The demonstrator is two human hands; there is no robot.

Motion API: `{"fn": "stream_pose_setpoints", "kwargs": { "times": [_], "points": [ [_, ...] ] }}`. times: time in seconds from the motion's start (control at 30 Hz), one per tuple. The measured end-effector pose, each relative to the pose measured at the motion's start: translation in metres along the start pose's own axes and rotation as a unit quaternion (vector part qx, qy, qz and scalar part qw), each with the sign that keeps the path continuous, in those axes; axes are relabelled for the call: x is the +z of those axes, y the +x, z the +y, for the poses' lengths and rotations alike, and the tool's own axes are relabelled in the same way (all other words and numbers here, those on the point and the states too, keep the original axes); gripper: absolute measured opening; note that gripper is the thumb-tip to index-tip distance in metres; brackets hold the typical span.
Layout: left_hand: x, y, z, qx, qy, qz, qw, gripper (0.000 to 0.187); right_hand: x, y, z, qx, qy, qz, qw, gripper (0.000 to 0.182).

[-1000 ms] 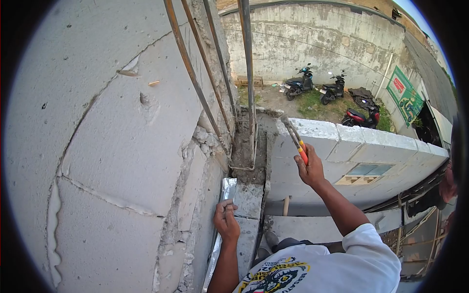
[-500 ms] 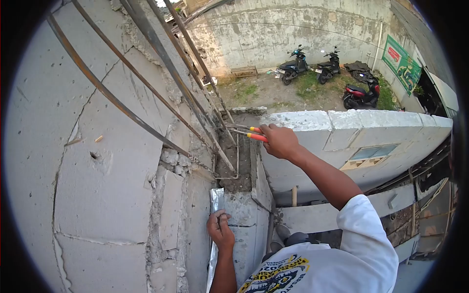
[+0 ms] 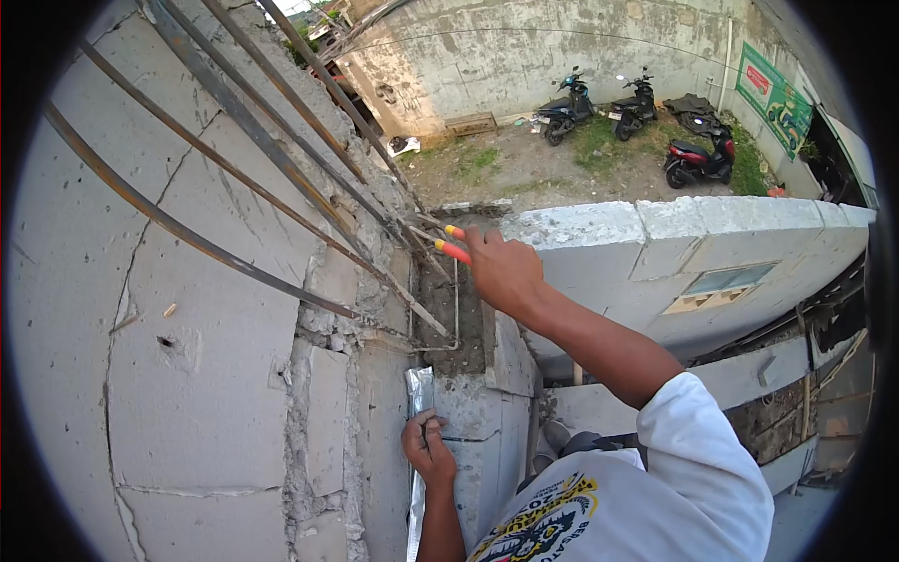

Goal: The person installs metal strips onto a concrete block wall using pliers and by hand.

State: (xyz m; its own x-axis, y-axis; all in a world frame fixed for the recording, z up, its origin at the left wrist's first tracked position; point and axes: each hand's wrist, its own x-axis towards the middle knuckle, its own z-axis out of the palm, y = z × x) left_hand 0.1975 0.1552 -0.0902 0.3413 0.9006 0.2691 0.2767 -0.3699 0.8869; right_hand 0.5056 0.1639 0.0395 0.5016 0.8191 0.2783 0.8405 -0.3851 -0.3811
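My right hand (image 3: pixel 504 269) grips pliers with orange-red handles (image 3: pixel 453 242). Their jaws reach left to the rusty rebar bars (image 3: pixel 281 140) where these run down into the mortar-filled gap between two grey block walls. Thin tie wire loops around the bars near the jaws. Lower down, my left hand (image 3: pixel 429 450) presses on a silvery foil strip (image 3: pixel 418 393) that runs down the corner of the left wall, fingers closed against the block edge. My white printed shirt fills the bottom right.
A large grey block wall (image 3: pixel 187 356) with rough mortar joints fills the left. A lower block wall (image 3: pixel 693 244) runs right. Far below are a yard with grass, three parked scooters (image 3: pixel 693 159), a concrete boundary wall and a green sign (image 3: pixel 773 89).
My right hand swung the pliers from held upright over the right wall leftward and down to the rebar. The view tilted, so the bars now slant. My left hand stayed on the foil strip.
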Motion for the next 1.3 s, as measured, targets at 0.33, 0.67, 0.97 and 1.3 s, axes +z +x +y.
{"fn": "stream_pose_setpoints", "kwargs": {
  "times": [0.33,0.67,0.97,1.3],
  "points": [
    [0.000,-0.003,0.007,-0.018,-0.008,-0.014,1.000,0.021,0.036,-0.002,0.007,0.027,0.027,-0.022,0.999,0.031],
    [-0.003,-0.001,0.004,-0.016,-0.013,-0.018,1.000,0.022,0.004,-0.001,-0.005,0.012,-0.003,-0.019,1.000,0.032],
    [-0.007,-0.002,0.003,-0.024,-0.027,-0.009,0.999,0.023,0.004,-0.022,0.015,-0.035,-0.047,-0.093,0.994,0.026],
    [0.001,0.008,-0.003,-0.006,-0.050,-0.011,0.999,0.020,0.013,-0.027,0.031,0.004,-0.056,-0.106,0.993,0.033]
  ]
}}
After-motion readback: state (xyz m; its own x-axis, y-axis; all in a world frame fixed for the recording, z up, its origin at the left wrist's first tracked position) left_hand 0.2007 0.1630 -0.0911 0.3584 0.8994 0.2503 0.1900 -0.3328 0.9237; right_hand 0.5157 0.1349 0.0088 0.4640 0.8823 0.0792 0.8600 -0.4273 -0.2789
